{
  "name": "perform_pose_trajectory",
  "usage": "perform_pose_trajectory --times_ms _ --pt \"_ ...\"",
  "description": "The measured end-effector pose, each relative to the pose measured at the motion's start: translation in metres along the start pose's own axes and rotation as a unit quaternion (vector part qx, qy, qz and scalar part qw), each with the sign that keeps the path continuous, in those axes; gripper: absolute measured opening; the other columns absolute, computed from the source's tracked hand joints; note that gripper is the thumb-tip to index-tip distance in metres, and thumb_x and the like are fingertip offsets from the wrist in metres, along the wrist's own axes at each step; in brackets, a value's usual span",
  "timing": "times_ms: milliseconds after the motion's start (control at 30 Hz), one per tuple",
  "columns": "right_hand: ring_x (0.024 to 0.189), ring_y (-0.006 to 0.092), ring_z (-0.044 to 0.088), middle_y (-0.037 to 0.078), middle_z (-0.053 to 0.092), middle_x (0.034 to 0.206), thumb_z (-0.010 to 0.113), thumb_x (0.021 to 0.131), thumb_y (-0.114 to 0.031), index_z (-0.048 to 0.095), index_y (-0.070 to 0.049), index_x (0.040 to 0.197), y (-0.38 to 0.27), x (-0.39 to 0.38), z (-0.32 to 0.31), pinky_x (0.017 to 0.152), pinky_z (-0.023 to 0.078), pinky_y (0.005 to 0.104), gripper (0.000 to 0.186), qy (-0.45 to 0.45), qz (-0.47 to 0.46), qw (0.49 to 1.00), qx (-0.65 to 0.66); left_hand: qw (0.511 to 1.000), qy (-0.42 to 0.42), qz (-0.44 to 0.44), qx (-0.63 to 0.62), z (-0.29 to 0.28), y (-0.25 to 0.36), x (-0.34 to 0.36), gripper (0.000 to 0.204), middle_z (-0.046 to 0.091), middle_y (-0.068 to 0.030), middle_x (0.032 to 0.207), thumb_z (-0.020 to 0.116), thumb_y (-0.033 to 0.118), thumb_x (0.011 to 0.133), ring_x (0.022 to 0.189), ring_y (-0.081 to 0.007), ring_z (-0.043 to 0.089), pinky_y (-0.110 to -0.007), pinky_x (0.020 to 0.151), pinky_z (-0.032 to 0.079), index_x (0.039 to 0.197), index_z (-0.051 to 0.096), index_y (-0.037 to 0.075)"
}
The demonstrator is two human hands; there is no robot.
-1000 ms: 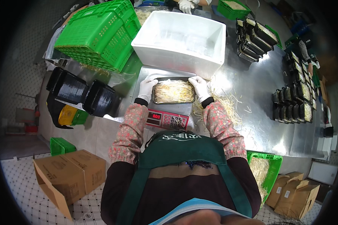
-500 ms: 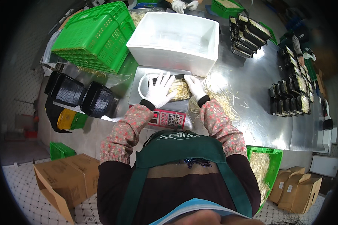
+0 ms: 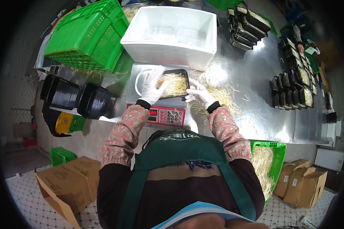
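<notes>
A black plastic tray [image 3: 187, 77] filled with bean sprouts [image 3: 174, 84] rests on the metal platform of a weighing scale [image 3: 133, 88], whose red keypad panel [image 3: 160, 115] faces me. My left hand [image 3: 152, 88], white-gloved and partly blurred, is at the tray's left side with its fingers stretched out. At the right edge, my gloved right hand [image 3: 201, 94] has its fingers closed on the tray's rim. A pale ring-shaped strip [image 3: 138, 82] lies on the platform beside my left hand, which partly hides it. Loose sprouts [image 3: 221, 97] lie scattered on the table to the right.
Beyond the scale stands a white foam box [image 3: 168, 49]. Green crates [image 3: 84, 38] are at the far left, near stacked black trays [image 3: 67, 93]. Filled trays stand in stacks [image 3: 248, 28] and rows [image 3: 294, 91] on the metal table [image 3: 252, 122]. A co-worker's hand [image 3: 301, 48] is far right.
My left hand has lifted off the sprouts toward the tray's left side, uncovering more of them. My right hand has shifted nearer me along the rim. The whole view has shifted slightly.
</notes>
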State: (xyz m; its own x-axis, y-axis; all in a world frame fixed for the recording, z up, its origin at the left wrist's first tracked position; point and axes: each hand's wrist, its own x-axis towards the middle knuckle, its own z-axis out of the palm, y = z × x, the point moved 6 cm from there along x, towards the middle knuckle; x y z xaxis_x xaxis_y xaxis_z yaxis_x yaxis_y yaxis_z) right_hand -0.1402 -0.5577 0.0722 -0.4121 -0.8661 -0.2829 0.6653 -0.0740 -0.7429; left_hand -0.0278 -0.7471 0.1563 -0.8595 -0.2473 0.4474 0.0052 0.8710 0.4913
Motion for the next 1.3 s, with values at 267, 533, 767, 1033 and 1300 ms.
perform_pose_trajectory --times_ms 267,533,767,1033,1300 --pt "0.108 0.0307 0.059 0.014 0.063 0.11 0.061 0.091 -0.031 0.057 -0.006 0.124 -0.085 0.037 0.102 0.096 0.043 0.0434 0.042 0.162 -0.392 0.622 -0.658 0.715 0.232 -0.461 -0.472 -0.002 -0.05 -0.111 0.029 0.06 -0.0108 0.1 0.066 0.019 0.093 0.086 -0.0168 0.063 -0.028 0.073 0.055 0.109 0.05 0.002" --pt "0.083 0.0304 0.064 0.013 0.067 0.087 0.048 0.094 -0.053 0.067 -0.008 0.099 -0.024 0.105 0.155 0.077 0.048 0.0458 0.049 0.08 -0.247 0.52 -0.814 0.606 0.148 -0.498 -0.603 0.029 -0.022 -0.106 0.016 0.064 -0.0151 0.082 0.06 0.013 0.091 0.07 -0.0298 0.07 -0.037 0.056 0.06 0.097 0.051 0.001" --pt "0.071 0.0362 0.065 0.019 0.065 0.07 0.044 0.098 -0.047 0.067 -0.004 0.076 -0.037 0.124 0.142 0.068 0.051 0.0457 0.054 0.146 -0.264 0.619 -0.725 0.621 0.16 -0.523 -0.561 0.032 -0.022 -0.111 0.02 0.064 -0.0164 0.079 0.063 0.018 0.091 0.061 -0.0263 0.069 -0.035 0.051 0.059 0.093 0.051 0.002" --pt "0.091 0.0214 0.065 0.013 0.07 0.104 0.064 0.093 -0.033 0.068 -0.001 0.113 -0.088 0.089 0.026 0.087 0.05 0.0352 0.038 0.041 -0.183 0.83 -0.525 0.551 -0.111 -0.484 -0.671 0.066 0.043 -0.097 0.067 0.061 -0.0207 0.115 0.046 0.053 0.098 0.105 -0.0299 0.063 -0.047 0.08 0.057 0.127 0.046 -0.007" --pt "0.051 0.0071 0.055 0.002 0.066 0.072 0.069 0.089 -0.019 0.068 -0.001 0.105 -0.052 -0.052 -0.041 0.046 0.044 0.0227 0.025 0.135 -0.039 0.955 -0.26 0.656 -0.166 -0.426 -0.6 0.111 0.054 -0.091 0.019 0.062 -0.0111 0.072 0.06 0.02 0.095 0.061 -0.0203 0.065 -0.034 0.05 0.055 0.09 0.057 0.001"
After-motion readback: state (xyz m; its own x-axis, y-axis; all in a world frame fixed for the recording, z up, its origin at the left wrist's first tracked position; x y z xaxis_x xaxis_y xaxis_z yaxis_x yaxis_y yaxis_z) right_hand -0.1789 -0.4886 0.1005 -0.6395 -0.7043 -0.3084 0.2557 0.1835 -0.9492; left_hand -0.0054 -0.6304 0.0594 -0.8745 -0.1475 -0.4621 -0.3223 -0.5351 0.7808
